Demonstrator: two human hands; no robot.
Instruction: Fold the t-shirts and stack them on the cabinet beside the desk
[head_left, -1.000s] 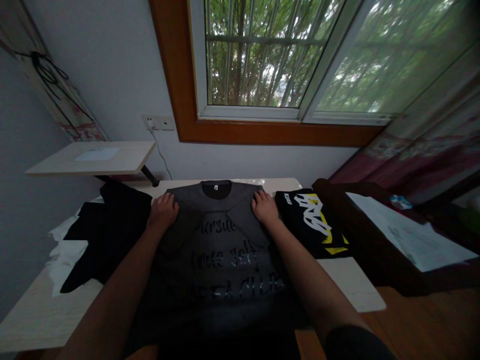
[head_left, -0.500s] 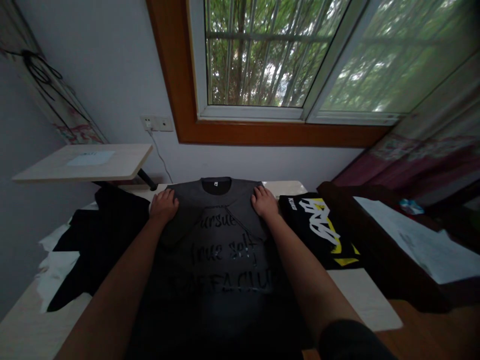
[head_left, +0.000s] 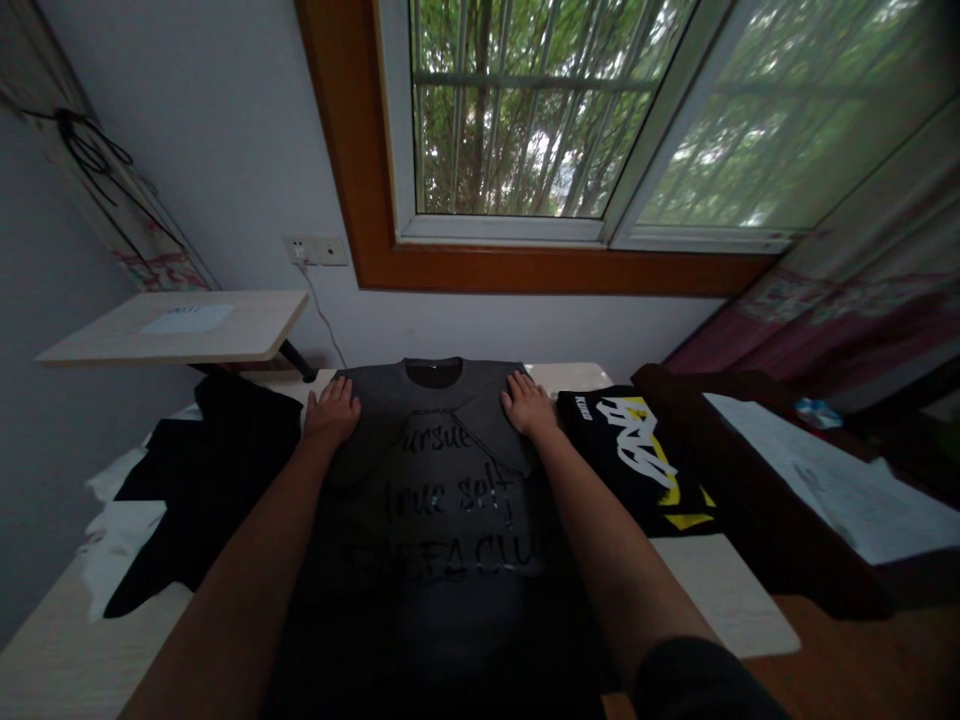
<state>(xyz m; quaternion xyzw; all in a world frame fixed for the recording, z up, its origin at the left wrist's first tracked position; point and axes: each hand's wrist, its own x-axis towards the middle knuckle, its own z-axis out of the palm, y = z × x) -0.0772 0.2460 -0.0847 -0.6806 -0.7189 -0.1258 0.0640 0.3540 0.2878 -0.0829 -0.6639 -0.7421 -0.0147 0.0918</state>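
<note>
A dark grey T-shirt (head_left: 442, 450) lies spread on the table, its neckline toward the window and black lettering across its chest. My left hand (head_left: 332, 408) rests on the left shoulder area of the shirt, palm down with fingers stretched out. Over the right shoulder area lies my right hand (head_left: 528, 403), likewise flat with its fingers extended. The lower part of the shirt runs into shadow between my forearms. Just right of my right hand is a folded black garment (head_left: 592, 440) with white and yellow print.
Black cloth (head_left: 225, 450) and white cloth (head_left: 112, 545) lie heaped on the left of the table (head_left: 82, 650). A raised wooden shelf (head_left: 262, 330) stands behind them. A dark brown piece of furniture (head_left: 757, 500) at the right carries a pale sheet (head_left: 832, 480).
My hands stay on the shirt's shoulders, the left fingers a little straighter. The shirt's collar lies slightly differently, its label less visible. The view has shifted slightly.
</note>
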